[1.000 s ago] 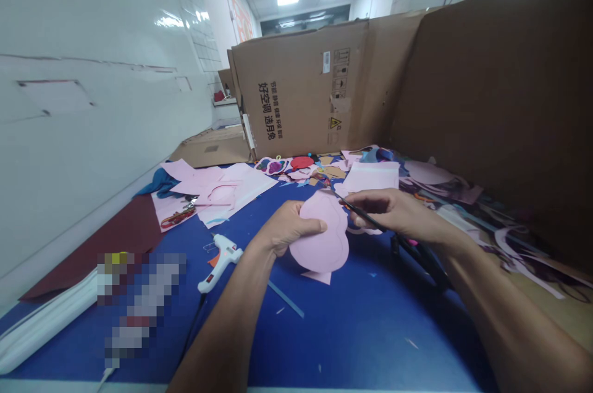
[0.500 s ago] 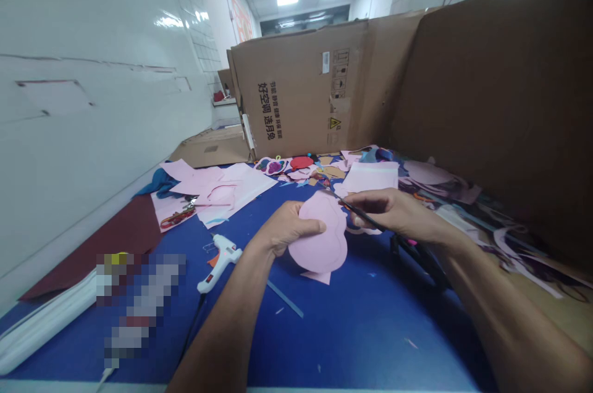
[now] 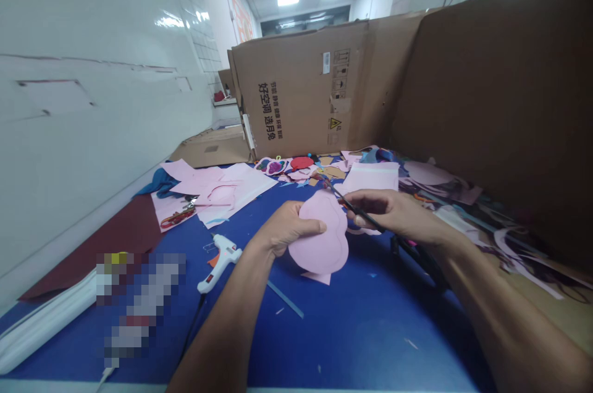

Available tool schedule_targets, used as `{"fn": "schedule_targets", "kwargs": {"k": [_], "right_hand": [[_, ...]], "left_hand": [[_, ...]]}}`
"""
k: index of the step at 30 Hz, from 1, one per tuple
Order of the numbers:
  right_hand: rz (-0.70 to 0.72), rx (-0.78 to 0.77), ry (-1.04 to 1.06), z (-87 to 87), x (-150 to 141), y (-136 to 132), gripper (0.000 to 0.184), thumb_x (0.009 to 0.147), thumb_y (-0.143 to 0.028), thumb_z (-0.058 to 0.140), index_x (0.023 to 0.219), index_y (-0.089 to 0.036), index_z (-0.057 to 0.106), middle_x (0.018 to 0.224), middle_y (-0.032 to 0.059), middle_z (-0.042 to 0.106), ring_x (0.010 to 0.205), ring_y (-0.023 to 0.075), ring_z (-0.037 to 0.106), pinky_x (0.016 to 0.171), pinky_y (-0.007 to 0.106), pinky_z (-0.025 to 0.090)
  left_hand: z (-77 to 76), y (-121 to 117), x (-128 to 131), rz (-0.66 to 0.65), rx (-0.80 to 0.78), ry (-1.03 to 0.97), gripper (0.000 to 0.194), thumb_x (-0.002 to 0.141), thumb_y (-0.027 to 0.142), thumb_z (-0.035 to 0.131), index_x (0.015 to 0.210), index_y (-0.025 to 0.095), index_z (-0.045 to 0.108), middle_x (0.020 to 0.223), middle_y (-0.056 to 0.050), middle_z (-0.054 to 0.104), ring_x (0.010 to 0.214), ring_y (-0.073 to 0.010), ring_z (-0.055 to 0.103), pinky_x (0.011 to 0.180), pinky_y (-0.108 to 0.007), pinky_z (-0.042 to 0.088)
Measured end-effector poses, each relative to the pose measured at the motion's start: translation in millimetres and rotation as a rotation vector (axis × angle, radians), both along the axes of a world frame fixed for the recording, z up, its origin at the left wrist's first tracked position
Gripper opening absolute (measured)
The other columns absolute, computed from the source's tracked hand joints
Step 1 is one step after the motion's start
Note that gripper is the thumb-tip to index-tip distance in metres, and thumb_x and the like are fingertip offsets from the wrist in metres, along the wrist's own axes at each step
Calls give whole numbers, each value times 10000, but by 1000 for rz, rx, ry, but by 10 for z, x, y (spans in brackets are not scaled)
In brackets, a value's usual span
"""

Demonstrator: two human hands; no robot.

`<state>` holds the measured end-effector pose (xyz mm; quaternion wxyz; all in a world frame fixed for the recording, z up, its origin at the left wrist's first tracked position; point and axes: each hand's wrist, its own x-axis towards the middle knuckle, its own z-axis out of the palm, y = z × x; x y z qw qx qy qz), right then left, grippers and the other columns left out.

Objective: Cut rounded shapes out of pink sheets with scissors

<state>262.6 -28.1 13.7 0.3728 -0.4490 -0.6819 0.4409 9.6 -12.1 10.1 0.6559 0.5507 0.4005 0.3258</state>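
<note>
Pink cutout (image 3: 319, 248), scissors (image 3: 373, 222); “好空调” (image 3: 265, 98) on carton (image 3: 301, 96)

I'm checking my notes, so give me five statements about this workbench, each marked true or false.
1. The left hand holds a pink sheet bearing a drawn outline. True.
2. The right hand holds a paintbrush. False: it holds scissors.
3. The white glue gun rests on the blue tabletop. True.
4. The printed cardboard stands beyond both hands. True.
5. The oval piece near the cardboard is green. False: it is red.
</note>
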Motion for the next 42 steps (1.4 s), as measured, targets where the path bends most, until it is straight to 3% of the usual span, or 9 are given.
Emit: {"fn": "schedule_targets", "kwargs": {"k": [3,6,10,13,21,27,42], "right_hand": [[-30,11,56,-26,7,19,586,698,-590,904,1157,-238,808,998,93,783,918,273,686,744,338,546],[-58,-29,238,-122,-16,85,570,717,-555,916,1176,-238,798,1070,90,784,985,268,697,827,338,545],[-102,-93,513,-298,-122,190,538,769,-558,882,1193,-237,799,940,50,753,727,144,587,651,258,473],[-125,-132,581,-363,-198,226,484,764,-507,901,1160,-244,808,888,14,713,676,114,522,606,233,433],[-161,-119,623,-327,-292,200,546,604,-379,1006,1090,-250,792,801,-9,707,703,147,603,634,261,451],[-220,-91,613,-333,-349,189,599,588,-372,1005,1116,-232,759,790,12,751,741,183,670,674,291,494],[-319,-51,485,-210,-400,104,615,540,-371,984,1073,-202,728,659,-38,668,585,144,567,574,275,432]], "left_hand": [[0,-1,5,5,6,-5,389,528,273,885,864,106,782,795,-103,753,640,-201,673,604,-308,533],[-9,3,19,28,11,-19,372,536,270,880,856,108,780,794,-107,755,638,-204,677,607,-308,530],[-25,7,53,70,6,-40,350,553,270,870,851,113,775,800,-108,758,639,-207,682,617,-313,530],[-27,4,75,99,12,-41,338,565,258,860,858,113,776,810,-107,763,635,-202,682,616,-308,525],[-63,20,118,142,1,-85,356,597,221,841,932,111,787,900,-143,790,689,-228,721,657,-329,548],[-141,66,149,211,-1,-103,359,601,228,847,934,106,785,851,-134,787,664,-228,720,625,-318,545],[-184,9,251,207,-16,-83,397,570,262,872,922,112,764,819,-109,772,642,-217,703,599,-305,525]]}}
